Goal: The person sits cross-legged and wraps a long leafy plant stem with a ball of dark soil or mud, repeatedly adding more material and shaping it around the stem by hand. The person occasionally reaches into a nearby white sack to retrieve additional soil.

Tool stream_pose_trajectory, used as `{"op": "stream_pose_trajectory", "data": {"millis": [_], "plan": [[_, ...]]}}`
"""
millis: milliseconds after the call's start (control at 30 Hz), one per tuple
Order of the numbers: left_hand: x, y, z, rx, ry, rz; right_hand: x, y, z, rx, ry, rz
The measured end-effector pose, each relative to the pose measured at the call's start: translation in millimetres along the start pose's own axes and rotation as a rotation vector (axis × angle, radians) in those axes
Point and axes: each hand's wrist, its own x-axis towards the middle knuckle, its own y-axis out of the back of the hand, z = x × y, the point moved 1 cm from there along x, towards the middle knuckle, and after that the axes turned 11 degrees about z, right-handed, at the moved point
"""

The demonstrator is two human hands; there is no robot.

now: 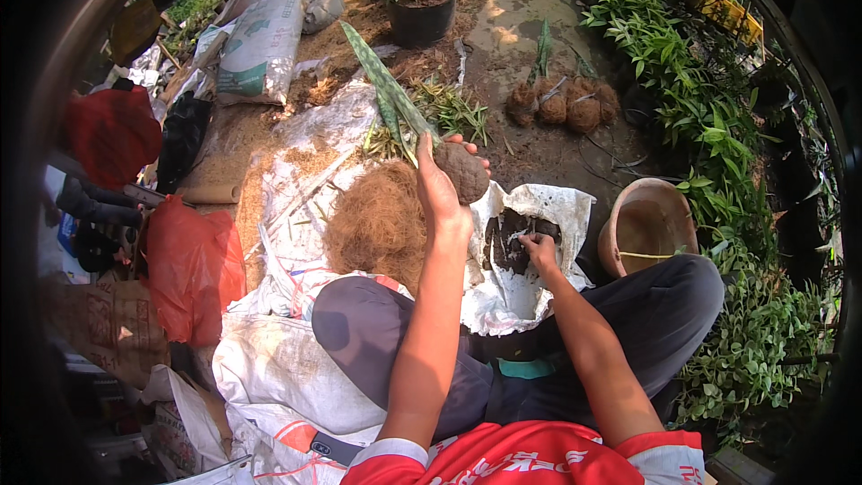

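Observation:
My left hand (440, 190) is closed around a snake plant, its mottled green leaf (388, 81) tilting up to the far left. At the plant's base sits a round brown root ball (465, 172), resting against my palm and fingers. Lower and to the right, my right hand (542, 253) has its fingers bent together in dark soil (508, 242). That soil lies in an opened white sack (512, 310) in front of my folded legs. Left of the sack is a loose heap of brown coconut fibre (375, 226).
A clay pot (648, 216) stands beside my right knee. Several fibre-wrapped root balls (564, 106) lie farther off, near a black potted plant (422, 20). Cut leaves (449, 110) are scattered ahead. A red plastic bag (194, 260) and a full sack (262, 45) sit left; leafy plants (736, 314) line the right.

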Motion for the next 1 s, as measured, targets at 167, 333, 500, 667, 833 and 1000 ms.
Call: {"op": "stream_pose_trajectory", "data": {"millis": [167, 333, 500, 667, 833, 1000], "plan": [[-0.6, 0.4, 0.7, -0.001, -0.006, -0.005, 11.7, -5.0, 23.4, 0.027, -0.151, -0.090], [-0.2, 0.7, 1.4, -0.014, -0.002, -0.015, -1.6, -4.2, 19.7, -0.329, 0.263, 0.065], [0.5, 0.5, -1.4, -0.001, -0.003, 0.005, -18.8, -20.9, -9.8, -0.483, 0.499, -0.008], [-0.9, 0.6, 0.8, -0.024, -0.001, -0.047, -35.9, -26.6, -24.4, -0.749, 0.571, -0.095], [-4.2, -4.0, 1.0, -0.130, -0.001, -0.232, -42.6, -20.7, -22.0, -0.800, 0.646, -0.114], [-4.5, -3.7, -6.1, -0.125, 0.069, -0.368, -35.8, -16.8, -31.1, -0.137, 0.241, -0.030]]}}
